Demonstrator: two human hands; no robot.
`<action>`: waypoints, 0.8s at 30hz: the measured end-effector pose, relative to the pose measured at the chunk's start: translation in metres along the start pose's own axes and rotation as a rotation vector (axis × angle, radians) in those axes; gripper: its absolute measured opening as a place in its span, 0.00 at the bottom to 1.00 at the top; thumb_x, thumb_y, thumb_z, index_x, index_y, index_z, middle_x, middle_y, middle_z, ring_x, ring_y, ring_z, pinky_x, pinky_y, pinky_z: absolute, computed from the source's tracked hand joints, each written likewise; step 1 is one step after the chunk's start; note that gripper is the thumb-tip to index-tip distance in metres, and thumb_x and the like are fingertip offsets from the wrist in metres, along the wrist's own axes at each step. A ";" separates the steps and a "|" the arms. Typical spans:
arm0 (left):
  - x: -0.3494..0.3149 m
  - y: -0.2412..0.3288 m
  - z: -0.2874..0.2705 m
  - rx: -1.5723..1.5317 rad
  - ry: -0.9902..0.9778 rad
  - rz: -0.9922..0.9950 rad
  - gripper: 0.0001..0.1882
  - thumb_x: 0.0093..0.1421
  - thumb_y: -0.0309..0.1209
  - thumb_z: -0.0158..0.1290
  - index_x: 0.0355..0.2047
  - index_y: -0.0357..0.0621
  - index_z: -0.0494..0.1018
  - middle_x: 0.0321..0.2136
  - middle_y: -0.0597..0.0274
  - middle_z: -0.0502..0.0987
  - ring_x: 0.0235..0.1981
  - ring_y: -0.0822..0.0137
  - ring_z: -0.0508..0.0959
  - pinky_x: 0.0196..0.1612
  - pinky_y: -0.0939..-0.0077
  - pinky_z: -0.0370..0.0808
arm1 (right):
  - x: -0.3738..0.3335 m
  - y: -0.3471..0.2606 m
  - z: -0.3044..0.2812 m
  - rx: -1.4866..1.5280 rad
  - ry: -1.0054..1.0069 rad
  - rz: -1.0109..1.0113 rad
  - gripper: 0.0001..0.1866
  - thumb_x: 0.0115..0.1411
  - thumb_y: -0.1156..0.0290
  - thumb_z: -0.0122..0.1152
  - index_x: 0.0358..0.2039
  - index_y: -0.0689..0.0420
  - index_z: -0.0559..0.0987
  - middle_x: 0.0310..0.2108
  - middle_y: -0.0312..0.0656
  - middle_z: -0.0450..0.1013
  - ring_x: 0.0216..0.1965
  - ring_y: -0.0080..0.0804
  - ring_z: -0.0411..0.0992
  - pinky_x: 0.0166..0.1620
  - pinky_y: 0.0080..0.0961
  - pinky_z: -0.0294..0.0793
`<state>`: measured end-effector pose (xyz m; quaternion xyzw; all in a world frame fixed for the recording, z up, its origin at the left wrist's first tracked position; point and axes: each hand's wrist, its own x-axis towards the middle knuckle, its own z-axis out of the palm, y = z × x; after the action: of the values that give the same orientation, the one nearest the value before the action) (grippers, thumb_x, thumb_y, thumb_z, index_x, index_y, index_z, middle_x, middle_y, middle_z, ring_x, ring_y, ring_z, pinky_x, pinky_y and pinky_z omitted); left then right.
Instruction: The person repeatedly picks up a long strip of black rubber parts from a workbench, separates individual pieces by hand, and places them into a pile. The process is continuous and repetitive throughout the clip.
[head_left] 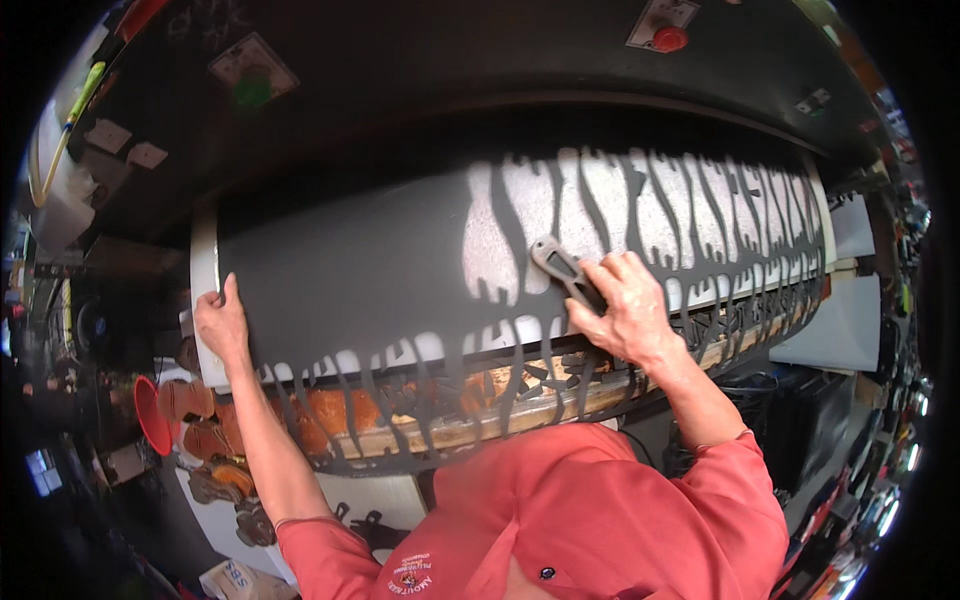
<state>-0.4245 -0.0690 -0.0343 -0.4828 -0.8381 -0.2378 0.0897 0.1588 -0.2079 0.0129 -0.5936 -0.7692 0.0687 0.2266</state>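
Note:
A large matte black sheet [360,260] lies over a white board [205,250]. My left hand [222,322] holds the sheet's left edge, thumb up along it and fingers closed at the board. Through the sheet's right part run several pale hourglass-shaped cutouts [490,240], with thin black strips between them. My right hand [630,310] grips a narrow grey metal piece [553,256] with oblong slots, which looks like a cutting die. It slants over the cutouts' left end, its lower part covered by my fingers. A fringe of black offcut webbing [510,375] hangs over the near edge.
Overhead hangs a dark machine beam with a green button [253,86] and a red button [670,39]. Below the near edge runs a wooden ledge [460,432], with black scraps [545,378] behind it. A red round object [152,415] and brown shaped pieces [225,485] are at left.

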 end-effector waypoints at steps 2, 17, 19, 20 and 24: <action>-0.005 0.002 -0.004 0.019 -0.016 0.002 0.35 0.60 0.58 0.68 0.41 0.29 0.83 0.37 0.42 0.85 0.40 0.46 0.85 0.48 0.55 0.80 | -0.001 0.000 0.002 -0.036 0.007 -0.019 0.24 0.54 0.63 0.74 0.48 0.64 0.83 0.36 0.48 0.74 0.39 0.46 0.73 0.43 0.43 0.79; -0.070 0.043 -0.019 -0.176 -0.013 0.240 0.27 0.67 0.45 0.66 0.54 0.31 0.80 0.53 0.44 0.81 0.55 0.47 0.79 0.64 0.55 0.73 | 0.018 -0.009 -0.020 -0.079 -0.207 -0.127 0.28 0.53 0.66 0.76 0.52 0.68 0.81 0.37 0.49 0.72 0.39 0.48 0.72 0.43 0.42 0.76; -0.087 0.068 -0.022 -0.481 -0.145 0.228 0.24 0.68 0.40 0.65 0.56 0.35 0.80 0.53 0.47 0.82 0.56 0.51 0.81 0.63 0.59 0.76 | 0.042 -0.024 -0.032 -0.092 -0.178 -0.299 0.27 0.54 0.67 0.75 0.52 0.69 0.80 0.37 0.48 0.71 0.38 0.46 0.72 0.43 0.41 0.76; -0.095 0.082 -0.021 -0.628 -0.201 0.270 0.23 0.68 0.38 0.65 0.57 0.36 0.80 0.53 0.48 0.83 0.56 0.52 0.82 0.63 0.60 0.76 | 0.056 -0.032 -0.040 -0.138 -0.261 -0.357 0.28 0.54 0.68 0.75 0.53 0.68 0.80 0.39 0.46 0.71 0.38 0.44 0.71 0.43 0.40 0.76; -0.122 0.133 -0.020 -0.842 -0.403 0.372 0.19 0.70 0.34 0.62 0.57 0.35 0.81 0.52 0.49 0.85 0.57 0.56 0.82 0.63 0.63 0.77 | 0.111 -0.064 -0.020 -0.194 -0.296 -0.677 0.24 0.55 0.73 0.66 0.54 0.64 0.81 0.44 0.43 0.72 0.47 0.42 0.71 0.52 0.37 0.79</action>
<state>-0.2495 -0.1167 -0.0222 -0.6545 -0.5700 -0.4374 -0.2355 0.0898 -0.1249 0.0838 -0.3080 -0.9491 0.0017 0.0659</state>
